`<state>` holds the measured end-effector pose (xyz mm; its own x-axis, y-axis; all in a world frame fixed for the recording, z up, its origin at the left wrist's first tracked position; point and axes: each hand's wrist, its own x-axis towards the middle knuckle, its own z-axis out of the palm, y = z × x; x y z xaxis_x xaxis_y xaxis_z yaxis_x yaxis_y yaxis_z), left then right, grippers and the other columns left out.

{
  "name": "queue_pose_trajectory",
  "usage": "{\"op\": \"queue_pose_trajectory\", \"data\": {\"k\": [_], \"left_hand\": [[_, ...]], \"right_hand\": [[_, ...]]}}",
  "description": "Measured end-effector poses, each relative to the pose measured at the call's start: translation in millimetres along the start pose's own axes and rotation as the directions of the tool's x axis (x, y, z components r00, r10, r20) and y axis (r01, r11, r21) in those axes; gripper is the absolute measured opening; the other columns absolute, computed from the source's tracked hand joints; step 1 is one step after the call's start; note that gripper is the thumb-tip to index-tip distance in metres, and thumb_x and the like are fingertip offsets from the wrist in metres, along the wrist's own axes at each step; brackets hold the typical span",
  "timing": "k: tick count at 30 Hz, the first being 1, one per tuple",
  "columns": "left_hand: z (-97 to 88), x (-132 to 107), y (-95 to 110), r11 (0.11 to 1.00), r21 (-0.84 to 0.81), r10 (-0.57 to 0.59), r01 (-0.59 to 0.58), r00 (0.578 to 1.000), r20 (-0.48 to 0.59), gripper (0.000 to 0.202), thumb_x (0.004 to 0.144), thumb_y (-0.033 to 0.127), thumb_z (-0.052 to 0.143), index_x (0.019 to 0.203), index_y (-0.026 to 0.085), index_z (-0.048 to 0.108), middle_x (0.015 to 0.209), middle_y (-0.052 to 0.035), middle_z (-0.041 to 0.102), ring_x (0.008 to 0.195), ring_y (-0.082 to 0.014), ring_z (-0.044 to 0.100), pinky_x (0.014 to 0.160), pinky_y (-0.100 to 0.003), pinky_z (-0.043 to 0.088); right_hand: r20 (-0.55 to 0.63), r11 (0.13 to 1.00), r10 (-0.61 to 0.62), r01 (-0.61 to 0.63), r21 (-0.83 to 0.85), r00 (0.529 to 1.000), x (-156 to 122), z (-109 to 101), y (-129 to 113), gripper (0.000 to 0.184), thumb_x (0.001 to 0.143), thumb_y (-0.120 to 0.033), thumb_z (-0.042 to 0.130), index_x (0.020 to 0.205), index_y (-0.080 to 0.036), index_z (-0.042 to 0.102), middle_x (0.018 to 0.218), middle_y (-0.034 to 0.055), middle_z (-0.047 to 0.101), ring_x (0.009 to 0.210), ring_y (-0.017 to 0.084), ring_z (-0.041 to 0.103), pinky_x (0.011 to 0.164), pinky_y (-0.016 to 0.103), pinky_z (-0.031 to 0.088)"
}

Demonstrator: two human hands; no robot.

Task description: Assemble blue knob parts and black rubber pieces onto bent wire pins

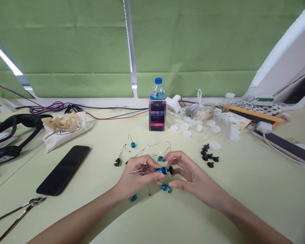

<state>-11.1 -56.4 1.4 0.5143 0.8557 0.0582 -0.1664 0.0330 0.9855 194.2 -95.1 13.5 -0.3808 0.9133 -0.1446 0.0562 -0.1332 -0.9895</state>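
My left hand (139,174) is closed on a small blue metal clamp (162,170) with a thin bent wire arm sticking out to the left. A black thumb screw (170,170) projects from the right end of the clamp. My right hand (186,174) is beside that screw, its thumb and fingers spread around it without visibly gripping. Below lies a blue bracket (165,188), and another blue piece (134,197) shows under my left wrist. Behind my hands are a blue ball-ended wire (133,145), a black clamp (117,162) and several loose bent wires.
Several black thumb screws (210,165) lie to the right, near white caps (187,134) and clear tubes. A water bottle (157,91) stands at the back. On the left are a phone (63,170), pliers (34,201) and a cloth pouch (68,134).
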Motion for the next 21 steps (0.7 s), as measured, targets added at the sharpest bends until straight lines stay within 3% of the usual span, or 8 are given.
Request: {"op": "queue_pose_trajectory", "data": {"k": [2, 5, 7, 10, 12, 15, 18, 21], "left_hand": [[-0.1, -0.4, 0.2, 1.0, -0.005, -0.003, 0.003, 1.0, -0.001, 0.013, 0.07, 0.017, 0.076, 0.074, 0.013, 0.064, 0.071, -0.0001, 0.065, 0.059, -0.0145, 0.068, 0.059, -0.027, 0.059], [1.0, -1.3, 1.4, 1.0, -0.009, -0.009, 0.009, 1.0, 0.012, 0.014, 0.069, 0.017, 0.077, 0.073, 0.013, 0.064, 0.068, 0.0, 0.065, 0.058, -0.0142, 0.068, 0.059, -0.026, 0.058], [2.0, -1.2, 2.3, 1.0, -0.017, -0.022, 0.022, 1.0, 0.013, 0.015, 0.068, 0.018, 0.077, 0.072, 0.013, 0.064, 0.068, -0.0004, 0.065, 0.058, -0.0139, 0.068, 0.059, -0.026, 0.058], [2.9, 0.9, 2.0, 0.997, -0.042, -0.07, 0.07, 0.998, -0.003, 0.017, 0.07, 0.02, 0.077, 0.072, 0.013, 0.062, 0.067, -0.0009, 0.066, 0.058, -0.0134, 0.067, 0.06, -0.025, 0.058], [3.2, 2.7, 0.3, 0.987, -0.1, -0.128, 0.124, 0.991, -0.028, 0.019, 0.072, 0.024, 0.075, 0.072, 0.013, 0.06, 0.063, -0.0004, 0.066, 0.056, -0.0115, 0.065, 0.057, -0.022, 0.056], [3.0, 4.5, -2.5, 0.951, -0.217, -0.236, 0.22, 0.971, -0.049, 0.025, 0.077, 0.031, 0.072, 0.07, 0.013, 0.056, 0.061, 0.0, 0.065, 0.05, -0.0071, 0.061, 0.051, -0.016, 0.052], [2.5, 4.5, -2.3, 0.947, -0.224, -0.248, 0.231, 0.967, -0.053, 0.027, 0.077, 0.033, 0.071, 0.069, 0.013, 0.055, 0.063, -0.0008, 0.066, 0.049, -0.0068, 0.06, 0.05, -0.016, 0.051], [2.9, 3.2, -0.2, 0.973, -0.146, -0.189, 0.181, 0.981, -0.04, 0.026, 0.075, 0.031, 0.073, 0.069, 0.013, 0.055, 0.058, -0.0006, 0.065, 0.05, -0.01, 0.062, 0.051, -0.02, 0.053]], "right_hand": [[-0.043, 1.0, 0.006, -0.006, -0.004, 0.999, 0.2, -0.2, -0.6, 0.058, 0.07, -0.031, 0.078, 0.117, -0.031, 0.043, 0.11, 0.001, 0.053, 0.092, 0.015, 0.055, 0.072, 0.026, 0.046], [-0.022, 0.999, -0.013, 0.012, -0.038, 1.0, 1.9, 1.3, 0.4, 0.027, 0.089, -0.045, 0.052, 0.105, -0.022, 0.051, 0.086, 0.0012, 0.058, 0.072, 0.012, 0.055, 0.066, 0.026, 0.045], [0.011, 0.997, -0.024, 0.024, -0.068, 1.0, 2.8, 3.7, 1.1, 0.031, 0.095, -0.046, 0.038, 0.093, -0.019, 0.054, 0.073, 0.0004, 0.057, 0.062, 0.011, 0.052, 0.06, 0.026, 0.043], [-0.075, 0.973, -0.126, 0.109, -0.204, 0.989, 2.3, 7.2, 3.2, 0.015, 0.092, -0.036, 0.049, 0.092, -0.021, 0.053, 0.082, 0.001, 0.056, 0.07, 0.013, 0.054, 0.063, 0.026, 0.045], [-0.125, 0.878, -0.304, 0.227, -0.421, 0.944, 1.2, 8.6, 6.5, 0.005, 0.092, -0.026, 0.049, 0.092, -0.024, 0.054, 0.092, 0.0025, 0.056, 0.081, 0.015, 0.055, 0.069, 0.028, 0.045], [-0.057, 0.681, -0.487, 0.339, -0.649, 0.871, 0.0, 9.1, 11.8, 0.016, 0.094, -0.02, 0.042, 0.095, -0.026, 0.056, 0.102, 0.005, 0.055, 0.088, 0.018, 0.056, 0.076, 0.033, 0.046], [-0.147, 0.789, -0.412, 0.271, -0.551, 0.899, 0.5, 8.9, 11.9, 0.031, 0.088, -0.031, 0.057, 0.117, -0.03, 0.048, 0.119, 0.0068, 0.051, 0.086, 0.017, 0.059, 0.08, 0.035, 0.049], [-0.161, 0.957, -0.184, 0.139, -0.255, 0.97, 2.1, 9.3, 8.1, 0.031, 0.092, -0.046, 0.046, 0.111, -0.022, 0.051, 0.097, 0.0062, 0.061, 0.072, 0.016, 0.061, 0.066, 0.031, 0.051]]}}
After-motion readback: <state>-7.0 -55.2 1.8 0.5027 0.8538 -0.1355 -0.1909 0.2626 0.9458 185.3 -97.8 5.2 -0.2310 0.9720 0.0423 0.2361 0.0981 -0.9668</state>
